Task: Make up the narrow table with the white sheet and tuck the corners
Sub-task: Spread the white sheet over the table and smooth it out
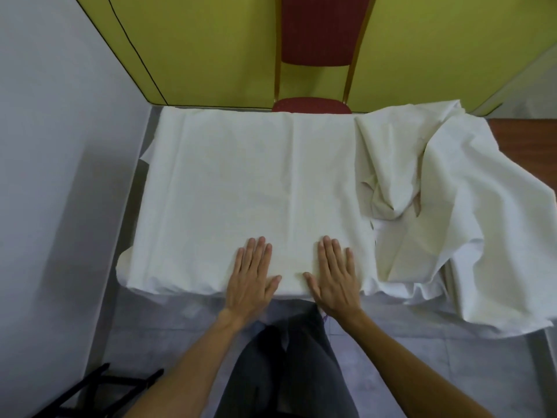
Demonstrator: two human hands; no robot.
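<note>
Two hands show in the head view, both laid flat on the white sheet (241,182) at the table edge across from the red chair (316,28). The left hand (251,276) and right hand (334,276) lie side by side, slightly apart, palms down. Their fingers are straight and close together, pressing the cloth and gripping nothing.

The sheet covers most of the narrow table (524,132), whose long axis runs left to right across the chair's front. Directly before the chair and to its left the cloth lies smooth, with a fold crease running from the chair towards the hands. To the chair's right it is heaped in a crumpled bunch (422,164), with bare wood showing beyond.

The bunch lies to the right of the fingers, and the right hand is nearer to it. I judge the next move to be a sweep rightward along the long axis. No corner looks tucked yet.
</note>
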